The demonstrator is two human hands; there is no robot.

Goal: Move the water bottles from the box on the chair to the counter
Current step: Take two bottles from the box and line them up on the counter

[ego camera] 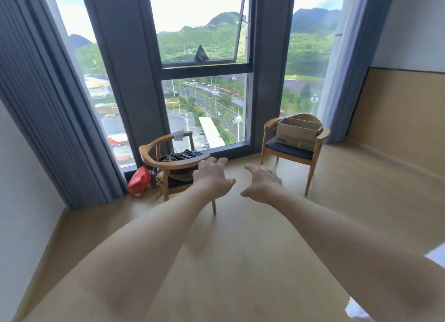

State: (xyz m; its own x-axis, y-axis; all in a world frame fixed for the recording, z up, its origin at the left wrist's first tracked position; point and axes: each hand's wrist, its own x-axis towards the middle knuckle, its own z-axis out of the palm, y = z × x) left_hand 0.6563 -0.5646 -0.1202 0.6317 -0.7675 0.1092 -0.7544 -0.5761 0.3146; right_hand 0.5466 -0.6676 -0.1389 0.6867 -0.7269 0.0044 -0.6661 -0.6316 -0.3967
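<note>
Arms stretch forward over a pale wood floor (240, 261) toward a tall window (204, 56), both bare to the elbow. The left hand (213, 177) is spread, fingers relaxed and pointing away, holding nothing; it overlaps the near armrest of a wooden chair on the left (166, 162) in the view, though contact cannot be judged. The right hand (263, 183) is likewise loose and spread, gripping nothing, and hangs above bare floor between 2 chairs. The cardboard box (297, 132) sits at far right on the dark seat cushion of the right-hand chair (293, 150), well apart from both hands, its top flaps open; its contents cannot be seen from this angle, so no water bottle shows. The left chair carries a jumble of dark items and cables on its seat, and a red bag (139, 180) lies on the floor just beside it, against the window base. Grey-blue curtains (36, 92) hang at the left and right edges, and green hills and a road with parked cars fill the glass beyond.
</note>
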